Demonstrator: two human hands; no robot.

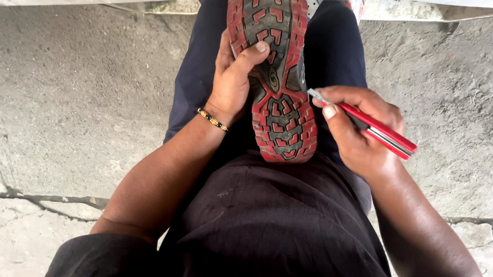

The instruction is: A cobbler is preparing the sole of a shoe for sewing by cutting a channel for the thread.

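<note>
While it lies sole-up along the person's lap, the shoe (pixel 273 65) is gripped at its side by the left hand (pixel 233 75), whose fingers are curled round it, the thumb pressed on the tread. A red and black lugged sole, worn and dusty, is shown. A red-handled knife (pixel 367 124) is clasped in the closed right hand (pixel 359 135), its blade tip set against the sole's edge.

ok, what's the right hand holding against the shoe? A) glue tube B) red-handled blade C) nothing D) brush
B: the right hand grips a red-handled blade, its metal tip at the edge of the shoe, which the left hand steadies sole-up.
</note>
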